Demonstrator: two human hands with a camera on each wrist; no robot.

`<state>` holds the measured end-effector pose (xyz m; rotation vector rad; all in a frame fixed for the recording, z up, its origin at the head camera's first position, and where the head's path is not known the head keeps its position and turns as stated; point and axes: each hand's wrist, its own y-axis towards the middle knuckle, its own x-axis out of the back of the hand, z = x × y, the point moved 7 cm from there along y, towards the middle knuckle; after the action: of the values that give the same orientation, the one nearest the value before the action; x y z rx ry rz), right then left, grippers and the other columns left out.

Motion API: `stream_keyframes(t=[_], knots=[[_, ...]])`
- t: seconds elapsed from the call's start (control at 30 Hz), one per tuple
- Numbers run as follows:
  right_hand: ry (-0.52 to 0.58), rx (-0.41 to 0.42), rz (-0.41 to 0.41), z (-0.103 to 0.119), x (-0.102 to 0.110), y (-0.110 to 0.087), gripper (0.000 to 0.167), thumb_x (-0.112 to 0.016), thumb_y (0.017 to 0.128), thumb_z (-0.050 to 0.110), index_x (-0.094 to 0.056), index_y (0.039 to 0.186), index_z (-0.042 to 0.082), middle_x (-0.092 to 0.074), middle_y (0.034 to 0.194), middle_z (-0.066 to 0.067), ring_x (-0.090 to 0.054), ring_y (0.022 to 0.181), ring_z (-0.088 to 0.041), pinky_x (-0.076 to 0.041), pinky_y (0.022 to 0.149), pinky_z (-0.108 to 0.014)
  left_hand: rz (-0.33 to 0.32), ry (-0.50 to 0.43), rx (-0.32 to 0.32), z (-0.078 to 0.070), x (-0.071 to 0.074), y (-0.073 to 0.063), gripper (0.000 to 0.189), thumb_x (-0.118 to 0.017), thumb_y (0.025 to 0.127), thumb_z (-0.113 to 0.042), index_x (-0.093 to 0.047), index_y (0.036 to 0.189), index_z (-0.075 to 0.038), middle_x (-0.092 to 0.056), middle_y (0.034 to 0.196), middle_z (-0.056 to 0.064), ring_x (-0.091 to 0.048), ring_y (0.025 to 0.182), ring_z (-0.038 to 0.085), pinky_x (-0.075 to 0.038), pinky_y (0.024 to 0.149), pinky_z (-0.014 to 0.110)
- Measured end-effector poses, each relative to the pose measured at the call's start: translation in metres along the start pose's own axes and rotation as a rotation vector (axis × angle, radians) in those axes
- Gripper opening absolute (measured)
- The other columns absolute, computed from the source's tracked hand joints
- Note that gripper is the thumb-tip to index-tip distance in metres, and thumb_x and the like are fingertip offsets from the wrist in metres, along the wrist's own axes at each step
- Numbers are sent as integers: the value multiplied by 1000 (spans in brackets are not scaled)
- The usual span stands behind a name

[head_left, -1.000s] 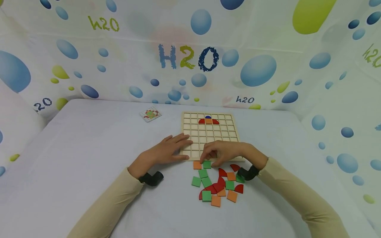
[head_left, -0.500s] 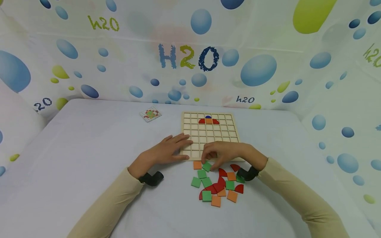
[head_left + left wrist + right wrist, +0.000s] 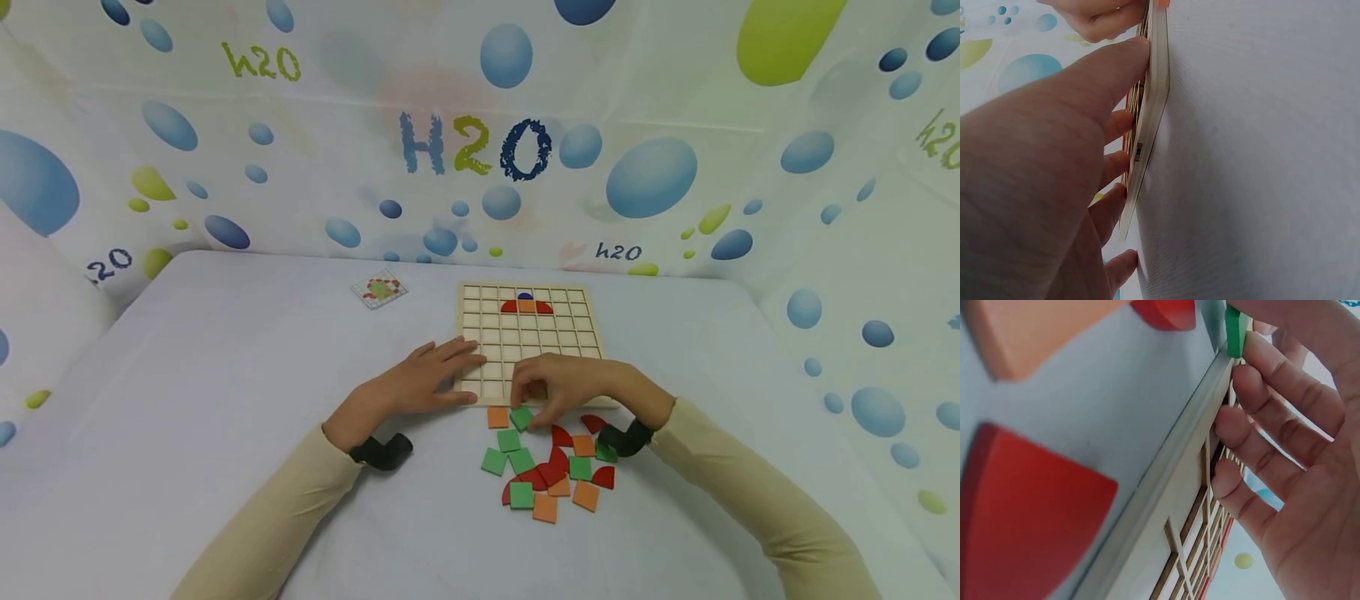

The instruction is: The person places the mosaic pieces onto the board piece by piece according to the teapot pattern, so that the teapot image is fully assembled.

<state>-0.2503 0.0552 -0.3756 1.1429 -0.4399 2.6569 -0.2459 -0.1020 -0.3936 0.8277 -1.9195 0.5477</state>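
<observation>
Near the front edge of a wooden grid board (image 3: 510,337), my right hand (image 3: 562,385) pinches a green square tile (image 3: 521,418) between thumb and index finger. The right wrist view shows this green tile (image 3: 1235,332) edge-on at the board's rim, with the other fingers spread over the grid. My left hand (image 3: 423,380) rests on the board's left front corner, fingers spread and thumb along the rim. In the board's far rows sit a blue piece (image 3: 525,296), an orange square (image 3: 527,306) and red rounded pieces (image 3: 508,307) either side of it.
Several loose green, orange and red pieces lie in front of the board, among them an orange square (image 3: 498,417), a green square (image 3: 521,496) and a red quarter-round (image 3: 603,477). A small pattern card (image 3: 380,288) lies back left. A printed cloth hangs behind the table.
My right hand has shifted slightly right, and the green tile in its fingers has turned from square to the board's edge to askew. A green tile nearby has slid slightly. My left hand stays put.
</observation>
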Motion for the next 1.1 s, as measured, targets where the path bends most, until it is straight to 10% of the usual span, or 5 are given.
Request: stream_keyframes(t=[1.1], knots=[[0,-17,-198,-39,45,-10,26,-78,84,14,-70,105,4,-67,98,-6,-60,78,-19,-54,71,-28,6,14,-5,-1,0,0,62,-58,97,-42,-40,150,-15,-29,158,10,-21,148,30,-17,116,57]])
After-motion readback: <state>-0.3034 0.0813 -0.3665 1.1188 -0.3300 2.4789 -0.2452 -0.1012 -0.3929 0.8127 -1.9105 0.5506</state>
